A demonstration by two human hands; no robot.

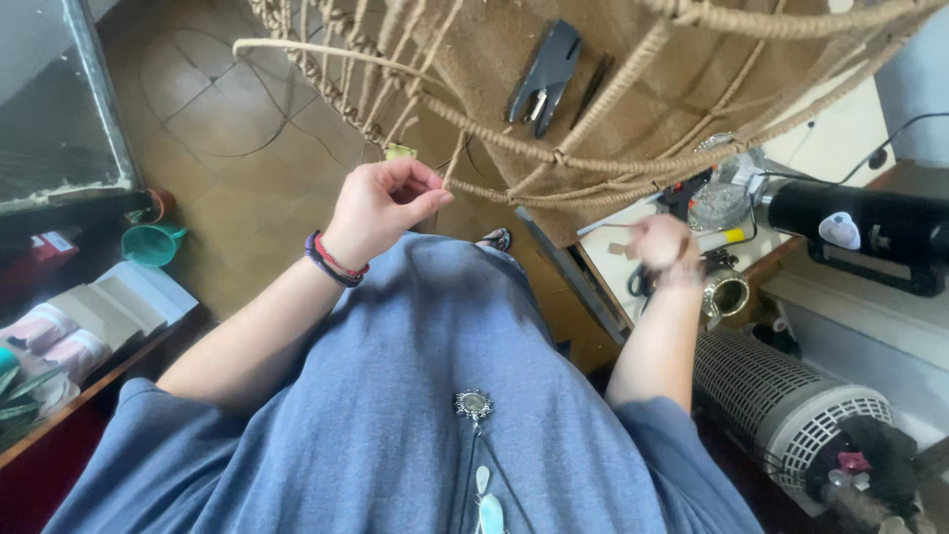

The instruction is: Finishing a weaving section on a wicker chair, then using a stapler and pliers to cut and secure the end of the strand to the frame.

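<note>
Brown floor tiles lie below a wicker frame; left hand pinches a cane strand taut against the near rim, perhaps for weaving; right hand is blurred, its grip unclear, near the cluttered right bench.

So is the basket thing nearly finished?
Not yet, it seems. Several canes of the wicker frame are already wrapped in cord. The left hand pinches a strand at one cane; the right hand is blurred near the bench. Bare canes remain.
</note>
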